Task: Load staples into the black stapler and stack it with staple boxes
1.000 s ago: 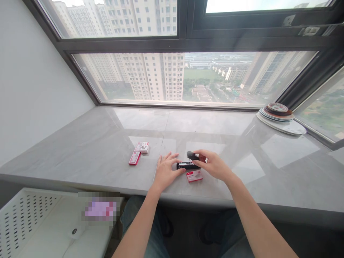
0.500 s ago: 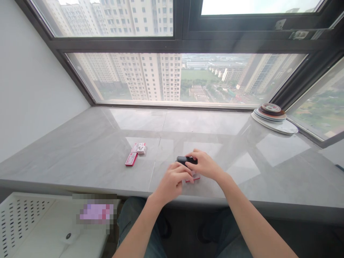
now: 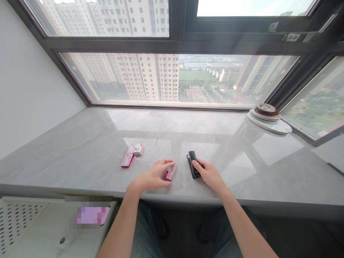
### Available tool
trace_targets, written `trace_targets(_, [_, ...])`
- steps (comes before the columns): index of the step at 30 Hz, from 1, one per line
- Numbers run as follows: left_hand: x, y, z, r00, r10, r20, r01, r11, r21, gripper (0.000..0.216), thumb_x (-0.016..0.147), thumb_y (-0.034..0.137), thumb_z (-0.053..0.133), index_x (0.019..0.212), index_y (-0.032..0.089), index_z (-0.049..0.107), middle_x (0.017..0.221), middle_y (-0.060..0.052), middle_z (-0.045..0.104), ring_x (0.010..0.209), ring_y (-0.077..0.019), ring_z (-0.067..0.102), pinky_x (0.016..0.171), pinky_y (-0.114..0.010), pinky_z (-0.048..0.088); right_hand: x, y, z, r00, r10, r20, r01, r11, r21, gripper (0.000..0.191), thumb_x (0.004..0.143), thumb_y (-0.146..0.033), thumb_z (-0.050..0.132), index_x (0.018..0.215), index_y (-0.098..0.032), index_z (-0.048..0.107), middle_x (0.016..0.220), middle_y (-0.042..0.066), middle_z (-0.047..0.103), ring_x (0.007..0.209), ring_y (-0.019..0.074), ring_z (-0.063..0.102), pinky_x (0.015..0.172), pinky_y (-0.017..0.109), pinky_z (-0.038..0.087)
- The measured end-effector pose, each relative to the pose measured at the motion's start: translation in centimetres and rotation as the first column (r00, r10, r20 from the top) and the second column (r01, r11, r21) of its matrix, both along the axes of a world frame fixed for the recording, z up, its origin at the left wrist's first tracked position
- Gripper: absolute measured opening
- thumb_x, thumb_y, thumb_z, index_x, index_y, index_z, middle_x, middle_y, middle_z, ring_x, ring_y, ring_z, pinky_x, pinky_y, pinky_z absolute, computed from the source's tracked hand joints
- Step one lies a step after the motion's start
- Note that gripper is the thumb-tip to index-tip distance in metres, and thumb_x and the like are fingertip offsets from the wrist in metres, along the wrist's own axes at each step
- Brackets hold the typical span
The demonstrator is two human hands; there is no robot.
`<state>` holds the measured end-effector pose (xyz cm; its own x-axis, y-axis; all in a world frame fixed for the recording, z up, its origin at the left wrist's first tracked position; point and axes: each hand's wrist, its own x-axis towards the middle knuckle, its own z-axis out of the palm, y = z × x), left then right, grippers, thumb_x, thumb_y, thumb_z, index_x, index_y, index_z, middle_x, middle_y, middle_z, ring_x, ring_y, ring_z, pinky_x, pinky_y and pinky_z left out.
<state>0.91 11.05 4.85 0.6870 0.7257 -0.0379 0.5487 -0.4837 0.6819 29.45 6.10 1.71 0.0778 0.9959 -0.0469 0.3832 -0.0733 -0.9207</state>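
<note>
A black stapler [image 3: 192, 160] is in my right hand [image 3: 211, 175], with the thumb over its top and the fingers at its right side. It points away from me at the countertop. My left hand [image 3: 150, 175] is to its left, thumb and fingers spread around a small red-and-white box [image 3: 170, 173]. The fingertips are at the box's far end, and the thumb lies just off its near end. Farther left, a red-and-white box [image 3: 127, 160] lies near a smaller white box [image 3: 138, 149] and another flat box [image 3: 131, 148].
Stacked round plates or lids [image 3: 268, 116] stand at the back right of the grey countertop [image 3: 80, 150], by the window. Below the front edge at left is a white perforated container [image 3: 34, 229] with a blurred purple item [image 3: 90, 215] over it.
My hands have moved apart. The stapler has turned from lying sideways to pointing away from me. The small box, formerly under my hands, is now farther left beside my left hand's fingers.
</note>
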Motion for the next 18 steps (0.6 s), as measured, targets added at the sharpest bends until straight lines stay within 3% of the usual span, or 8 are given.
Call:
trace_targets(4, [1.0,0.0,0.0,0.995,0.097,0.014,-0.098,0.994,0.041,0.064,0.078,0.044,0.078,0.140,0.034,0.061,0.135,-0.004,0.059,0.125,-0.0284,0.059,0.105,-0.038,0.050,-0.9,-0.2,0.0,1.000,-0.030,0.003,0.030,0.999,0.017,0.058,0.094,-0.068,0.051,0.110,-0.018,0.075,0.060,-0.003,0.047,0.053,0.0132,0.039,0.049,0.025,0.029])
trace_targets(8, [3.6,-0.2,-0.9,0.983,0.168,0.075,-0.179,0.968,0.174,0.056,0.075,0.049,0.082,0.127,0.032,0.068,0.119,-0.005,0.063,0.114,-0.0287,0.061,0.100,-0.041,0.051,-2.4,0.4,0.2,0.999,-0.024,0.047,0.021,0.999,0.050,0.057,0.096,-0.069,0.048,0.103,-0.020,0.076,0.058,-0.002,0.049,0.051,0.0144,0.043,0.049,0.026,0.032])
trace_targets(12, [4.8,0.3,-1.5,0.988,0.122,0.100,-0.141,0.966,0.215,0.054,0.078,0.047,0.081,0.129,0.036,0.067,0.122,-0.003,0.063,0.114,-0.0282,0.059,0.104,-0.043,0.048,-3.5,0.8,0.1,0.997,-0.028,0.066,0.022,0.996,0.082,0.060,0.097,-0.070,0.046,0.105,-0.020,0.077,0.061,0.000,0.055,0.049,0.0150,0.046,0.048,0.027,0.033])
trace_targets(18, [4.7,0.8,-1.9,0.990,0.090,0.105,-0.109,0.975,0.193,0.060,0.078,0.049,0.082,0.134,0.037,0.064,0.127,-0.003,0.061,0.117,-0.0281,0.056,0.107,-0.045,0.046,-3.5,0.9,-0.7,0.993,-0.101,0.062,0.095,0.991,0.091,0.066,0.095,-0.071,0.050,0.125,-0.018,0.074,0.058,-0.002,0.052,0.052,0.0161,0.048,0.052,0.027,0.037])
